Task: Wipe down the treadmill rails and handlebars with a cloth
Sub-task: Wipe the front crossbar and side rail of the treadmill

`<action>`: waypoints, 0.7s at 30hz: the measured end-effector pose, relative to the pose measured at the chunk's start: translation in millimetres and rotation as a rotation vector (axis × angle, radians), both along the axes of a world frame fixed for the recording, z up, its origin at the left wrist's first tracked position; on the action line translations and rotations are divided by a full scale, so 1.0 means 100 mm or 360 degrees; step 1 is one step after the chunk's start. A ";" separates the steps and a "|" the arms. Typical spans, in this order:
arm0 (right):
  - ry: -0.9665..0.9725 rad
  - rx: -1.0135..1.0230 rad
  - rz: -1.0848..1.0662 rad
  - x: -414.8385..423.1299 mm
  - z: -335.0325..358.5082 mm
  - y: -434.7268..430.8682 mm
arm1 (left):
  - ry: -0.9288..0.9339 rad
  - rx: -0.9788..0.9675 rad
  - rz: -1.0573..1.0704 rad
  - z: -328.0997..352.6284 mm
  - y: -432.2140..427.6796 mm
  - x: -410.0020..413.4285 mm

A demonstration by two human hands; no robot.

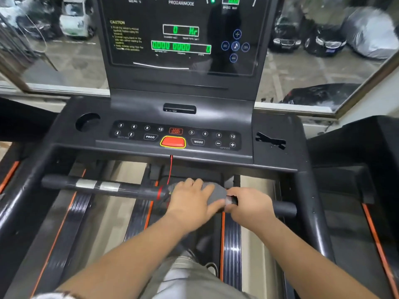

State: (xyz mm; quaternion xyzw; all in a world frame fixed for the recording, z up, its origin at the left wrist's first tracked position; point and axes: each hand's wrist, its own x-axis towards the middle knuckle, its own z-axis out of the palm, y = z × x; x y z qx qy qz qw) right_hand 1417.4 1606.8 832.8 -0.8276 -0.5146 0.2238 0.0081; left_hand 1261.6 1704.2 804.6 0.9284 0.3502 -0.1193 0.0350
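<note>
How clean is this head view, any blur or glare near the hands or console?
Head view: left hand, right hand and cloth on the handlebar slightly motion-blurred; console display carries a glare streak and reflections; cars outside smeared; wide-angle bending at the edges.

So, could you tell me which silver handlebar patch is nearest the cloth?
The right-hand patch, at the cloth's edge; the two left patches lie bare.
</note>
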 end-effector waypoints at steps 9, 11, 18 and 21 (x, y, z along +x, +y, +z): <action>0.0063 0.0054 -0.0046 -0.04 -0.05 -0.05 | -0.0460 0.0081 -0.0094 -0.34 -0.30 -0.38; 0.0047 0.0056 -0.0033 -0.04 -0.05 -0.05 | -0.0414 0.0085 -0.0211 -0.32 -0.12 -0.43; 0.0067 0.0028 -0.0064 -0.03 -0.03 -0.05 | -0.0175 -0.0283 0.0240 0.04 0.22 0.16; 0.0083 0.0031 -0.0079 -0.04 -0.02 -0.05 | -0.0382 -0.0021 0.0155 -0.15 -0.22 -0.20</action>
